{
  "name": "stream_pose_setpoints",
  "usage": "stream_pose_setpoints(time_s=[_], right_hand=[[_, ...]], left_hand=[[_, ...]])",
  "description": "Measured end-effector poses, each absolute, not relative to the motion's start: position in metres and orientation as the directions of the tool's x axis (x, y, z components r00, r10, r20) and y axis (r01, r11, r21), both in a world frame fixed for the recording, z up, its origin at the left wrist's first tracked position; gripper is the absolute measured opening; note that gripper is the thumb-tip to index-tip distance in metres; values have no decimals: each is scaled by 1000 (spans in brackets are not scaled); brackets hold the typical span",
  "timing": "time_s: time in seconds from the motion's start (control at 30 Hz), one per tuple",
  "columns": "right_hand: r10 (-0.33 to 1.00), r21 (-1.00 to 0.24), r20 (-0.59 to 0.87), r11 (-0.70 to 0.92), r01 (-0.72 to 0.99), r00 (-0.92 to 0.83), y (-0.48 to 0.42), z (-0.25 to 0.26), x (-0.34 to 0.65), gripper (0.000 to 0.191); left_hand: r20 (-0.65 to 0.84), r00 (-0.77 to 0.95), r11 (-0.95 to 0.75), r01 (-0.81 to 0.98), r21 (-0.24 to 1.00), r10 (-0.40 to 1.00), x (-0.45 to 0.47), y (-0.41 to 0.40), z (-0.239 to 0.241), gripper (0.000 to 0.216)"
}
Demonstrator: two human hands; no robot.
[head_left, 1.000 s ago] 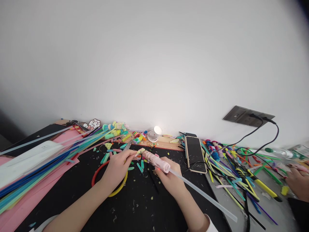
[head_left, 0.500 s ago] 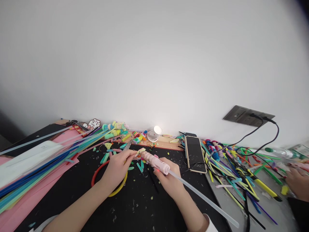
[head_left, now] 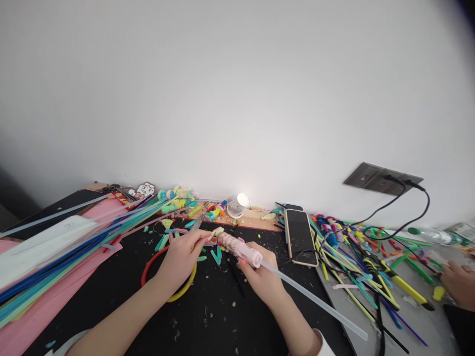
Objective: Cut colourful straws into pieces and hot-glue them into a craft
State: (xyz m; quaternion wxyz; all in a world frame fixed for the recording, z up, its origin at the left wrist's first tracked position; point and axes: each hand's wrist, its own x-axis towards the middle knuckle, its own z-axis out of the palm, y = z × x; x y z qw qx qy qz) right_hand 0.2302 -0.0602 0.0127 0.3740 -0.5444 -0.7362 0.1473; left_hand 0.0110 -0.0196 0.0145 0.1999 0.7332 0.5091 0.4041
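My right hand (head_left: 261, 272) is wrapped round a pink hot glue gun (head_left: 239, 249), with a small red light glowing on its side. A long translucent glue stick (head_left: 315, 301) runs out of its back end towards the lower right. At the gun's front end, my left hand (head_left: 185, 252) pinches a small pale yellow fuzzy piece (head_left: 216, 232) between thumb and fingertips. Whether the nozzle touches that piece is hidden. Beneath my left wrist lies a red and yellow ring (head_left: 191, 282) on the black mat (head_left: 208, 326).
A white paper cup (head_left: 237, 205) stands by the wall. Left are pipe cleaners (head_left: 92, 242) and a white box (head_left: 48, 247). To the right lie a phone (head_left: 301, 235), yellow-black pliers (head_left: 403, 287), more pipe cleaners and a plugged-in cable (head_left: 426, 207). Another person's hand (head_left: 460, 284) is at far right.
My hands and the glue gun stay almost where they were. The yellow fuzzy piece at my left fingertips has shifted slightly. The other person's hand has moved a little.
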Motion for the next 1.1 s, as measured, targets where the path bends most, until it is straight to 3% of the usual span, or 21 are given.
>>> stream_pose_setpoints(time_s=[0.27, 0.5, 0.67, 0.87, 1.1], right_hand=[[920, -583, 390, 275, 764, -33, -57, 10, 231, 16], [903, -598, 421, 348, 722, -87, -60, 14, 230, 8], [915, -559, 403, 261, 787, -17, -58, 13, 229, 12], [938, -427, 337, 74, 901, 83, -57, 14, 235, 5], [945, -261, 313, -10, 965, 94, -55, 15, 239, 34]], left_hand=[[390, 137, -387, 615, 687, 911, 11, -20, 14, 39], [388, 154, -397, 604, 691, 909, 10, -20, 13, 36], [384, 150, -392, 606, 692, 911, 9, -19, 12, 33], [356, 62, -325, 570, 754, 933, 7, -19, 16, 32], [344, -35, -278, 515, 811, 938, 6, -15, 17, 26]])
